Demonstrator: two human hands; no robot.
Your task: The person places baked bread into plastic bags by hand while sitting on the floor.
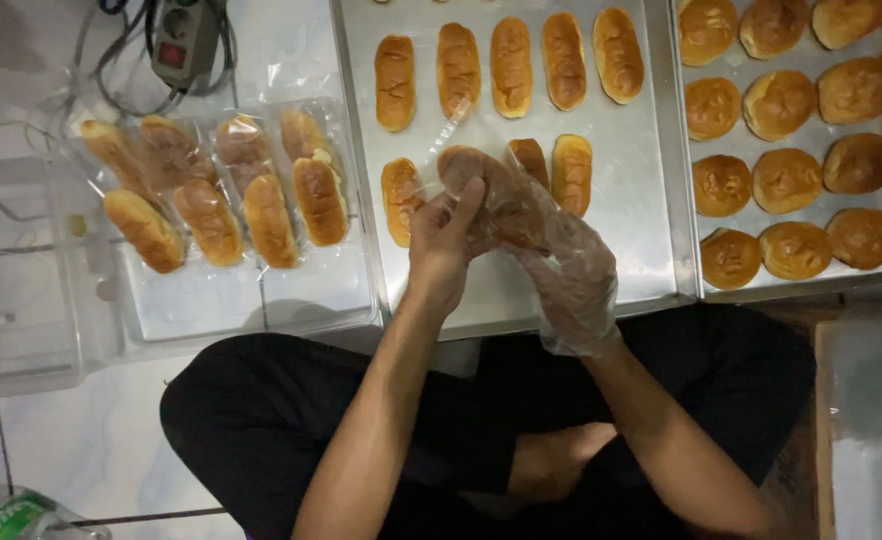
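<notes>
1. The person sat cross-legged in black trousers on a floor (81,450) of pale, glossy tiles with dark grout lines.
2. The bare left hand (446,240) and the right hand (566,275), which wore a thin clear plastic glove, met above the near edge of a steel tray (621,210).
3. Between them was an oblong bun (486,190), partly inside a clear plastic bag (461,135); the left fingers were curled shut on the bag and bun, thumb up along the bun's side, and the gloved right fingers were closed around its other end.
4. The tray lay directly on the floor and carried two rows of oblong buns.
5. A second steel tray (681,150) just to the right, touching the first, held round buns (786,180).
6. To the left, bagged buns (221,190) rested on a clear plastic lid (261,300).
7. A power strip (186,35) with tangled cables lay at the top left.
</notes>
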